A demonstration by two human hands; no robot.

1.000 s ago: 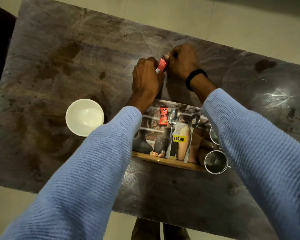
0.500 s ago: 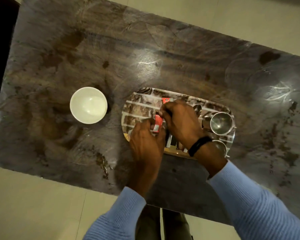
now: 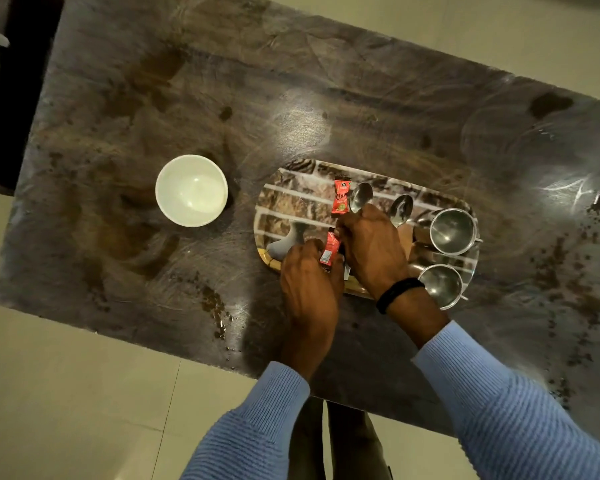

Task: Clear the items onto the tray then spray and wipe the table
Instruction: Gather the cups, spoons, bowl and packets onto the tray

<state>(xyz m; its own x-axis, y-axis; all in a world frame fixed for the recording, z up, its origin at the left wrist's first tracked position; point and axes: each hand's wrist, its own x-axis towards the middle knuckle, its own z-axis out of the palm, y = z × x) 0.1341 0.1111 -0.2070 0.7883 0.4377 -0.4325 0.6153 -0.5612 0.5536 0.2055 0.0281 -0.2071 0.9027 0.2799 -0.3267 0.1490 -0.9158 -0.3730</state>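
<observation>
Counter (image 3: 343, 98): dark, mottled top, glossy, streaked with scratches and smears. White bowl (image 3: 191, 190) stands upright left of centre. Rounded tray (image 3: 291, 199) with a brick-pattern print lies to the right of the bowl, apart from it, close to the near edge. Dark crumbs (image 3: 584, 271) are scattered over the right end. A brown smear (image 3: 219, 308) sits by the near edge, left of the tray.
</observation>
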